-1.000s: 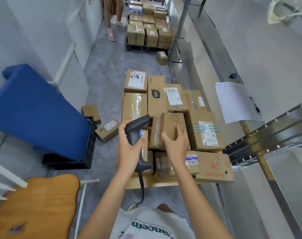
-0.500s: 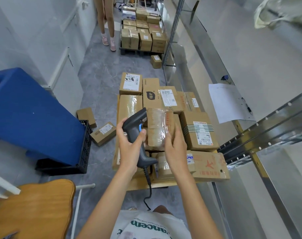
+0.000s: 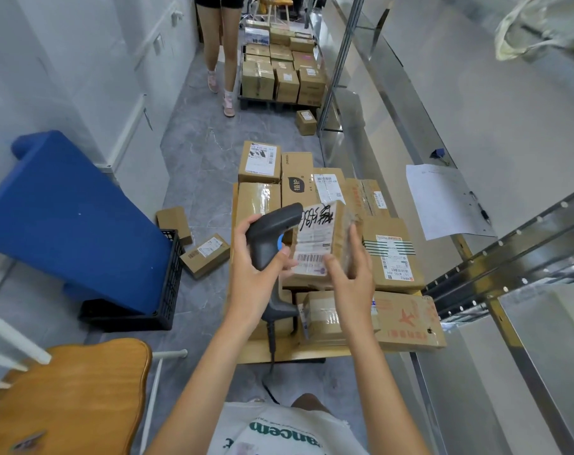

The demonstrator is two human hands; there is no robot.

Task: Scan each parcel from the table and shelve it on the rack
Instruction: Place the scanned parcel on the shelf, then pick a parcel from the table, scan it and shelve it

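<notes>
Parcel (image 3: 318, 244) turned label-up beside scanner (image 3: 272, 234).

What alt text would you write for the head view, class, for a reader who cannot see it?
A person's left hand grips a grey barcode scanner beside a small taped parcel held in the right hand, its label and barcode facing up. Below them a table is crowded with cardboard boxes, with a metal rack at right.
</notes>
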